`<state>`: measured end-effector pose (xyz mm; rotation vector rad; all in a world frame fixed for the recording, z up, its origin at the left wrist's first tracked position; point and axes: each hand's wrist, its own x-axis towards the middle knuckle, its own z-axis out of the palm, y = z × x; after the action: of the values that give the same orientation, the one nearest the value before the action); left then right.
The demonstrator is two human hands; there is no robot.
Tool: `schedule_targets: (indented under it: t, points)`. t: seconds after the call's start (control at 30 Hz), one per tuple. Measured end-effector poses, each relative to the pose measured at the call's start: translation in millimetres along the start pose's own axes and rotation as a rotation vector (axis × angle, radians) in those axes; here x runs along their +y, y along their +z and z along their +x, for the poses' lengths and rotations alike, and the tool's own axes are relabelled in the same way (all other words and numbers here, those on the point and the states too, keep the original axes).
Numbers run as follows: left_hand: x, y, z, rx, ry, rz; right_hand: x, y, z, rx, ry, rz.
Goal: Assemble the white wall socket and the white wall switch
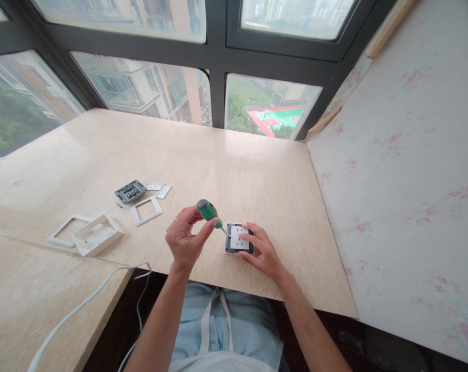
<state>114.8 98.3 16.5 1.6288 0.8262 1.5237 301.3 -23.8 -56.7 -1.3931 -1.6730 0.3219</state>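
My left hand [187,235] is closed around the green and dark grey handle of a screwdriver [209,212]. The tool slants down to the right, and its tip meets the left side of a wall socket [239,237]. This socket has a white face with several plug slots and a dark grey frame, and it lies face up near the front edge of the marble-like ledge. With thumb and fingers, my right hand [262,250] grips the socket from its right side, one finger resting on the white face. Whether a screw sits under the tip is too small to tell.
Left on the ledge [257,170] lie a white mounting box [97,235], a white frame [65,232], a smaller white frame [146,211], a grey socket back [131,191] and small white plates [164,191]. A white cable [90,294] hangs over the front edge. Windows stand behind; a flowered wall [404,181] rises right.
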Motion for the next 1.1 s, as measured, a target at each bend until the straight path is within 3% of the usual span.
schedule_targets:
  t: [0.47,1.1]
  points:
    - [5.5,1.9,5.5,0.093,-0.026,-0.129,1.5,1.0,-0.2,-0.005,0.005,-0.003]
    - [0.7,2.9,-4.7,-0.001,0.001,0.004,1.0,0.5,-0.2,0.000,0.010,0.002]
